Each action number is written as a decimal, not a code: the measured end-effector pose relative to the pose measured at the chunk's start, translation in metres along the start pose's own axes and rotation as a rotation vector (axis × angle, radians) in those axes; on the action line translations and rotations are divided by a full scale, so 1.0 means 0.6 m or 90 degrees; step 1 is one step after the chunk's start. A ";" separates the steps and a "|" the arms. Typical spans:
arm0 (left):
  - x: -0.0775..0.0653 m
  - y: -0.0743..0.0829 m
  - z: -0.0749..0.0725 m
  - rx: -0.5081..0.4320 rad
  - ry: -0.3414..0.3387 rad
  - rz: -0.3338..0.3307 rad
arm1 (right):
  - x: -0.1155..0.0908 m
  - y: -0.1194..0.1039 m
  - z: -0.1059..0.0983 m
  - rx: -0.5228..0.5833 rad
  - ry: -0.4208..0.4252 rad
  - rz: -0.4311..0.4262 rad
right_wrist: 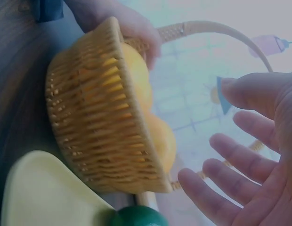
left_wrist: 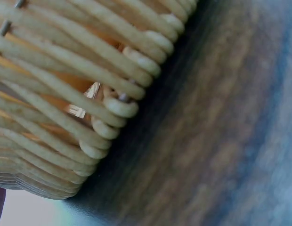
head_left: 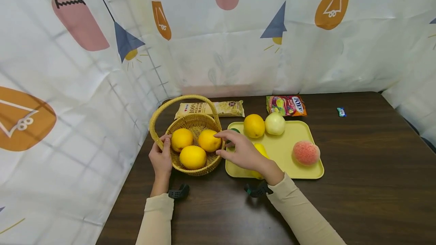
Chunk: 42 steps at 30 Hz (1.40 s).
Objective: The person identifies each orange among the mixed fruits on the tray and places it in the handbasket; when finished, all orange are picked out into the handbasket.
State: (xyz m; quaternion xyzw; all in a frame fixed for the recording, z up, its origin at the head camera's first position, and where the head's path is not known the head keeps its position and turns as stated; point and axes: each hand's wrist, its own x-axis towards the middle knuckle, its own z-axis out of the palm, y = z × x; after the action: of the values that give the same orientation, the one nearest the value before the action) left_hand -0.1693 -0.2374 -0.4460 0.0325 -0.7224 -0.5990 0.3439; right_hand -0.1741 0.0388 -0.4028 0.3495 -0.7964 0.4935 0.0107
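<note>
A wicker basket (head_left: 195, 171) with a tall arched handle (head_left: 190, 96) stands at the left of the table and holds three oranges, among them a front one (head_left: 193, 157) and a right one (head_left: 209, 140). My left hand (head_left: 161, 163) grips the basket's left side by the foot of the handle, thumb over the rim. Over the right rim, beside the right orange, hovers my right hand (head_left: 243, 152). In the right wrist view its fingers (right_wrist: 235, 181) are spread apart from the thumb, with nothing between them. Woven strips of the basket (left_wrist: 89, 80) fill much of the left wrist view.
Right of the basket lies a yellow tray (head_left: 277, 154) with an orange (head_left: 254, 126), a pale green round fruit (head_left: 275, 123), a peach (head_left: 306, 153), a half-hidden yellow fruit (head_left: 261, 149) and a green item (right_wrist: 139, 217). Behind are snack packets (head_left: 226, 108) (head_left: 287, 105) and a small blue wrapper (head_left: 341, 112).
</note>
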 end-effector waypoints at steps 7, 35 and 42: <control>0.000 -0.001 -0.001 -0.001 -0.001 -0.017 | 0.000 0.003 -0.016 0.030 0.008 0.002; 0.001 0.001 0.000 -0.019 -0.009 -0.012 | -0.014 0.064 -0.117 -0.060 0.121 0.079; 0.002 -0.002 -0.001 -0.018 -0.010 -0.014 | -0.008 0.079 -0.151 -0.110 0.100 0.091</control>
State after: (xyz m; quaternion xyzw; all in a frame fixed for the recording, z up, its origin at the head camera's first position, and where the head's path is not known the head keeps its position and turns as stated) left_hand -0.1701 -0.2390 -0.4467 0.0308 -0.7163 -0.6128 0.3323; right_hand -0.2270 0.1259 -0.3950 0.2498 -0.8557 0.4482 0.0675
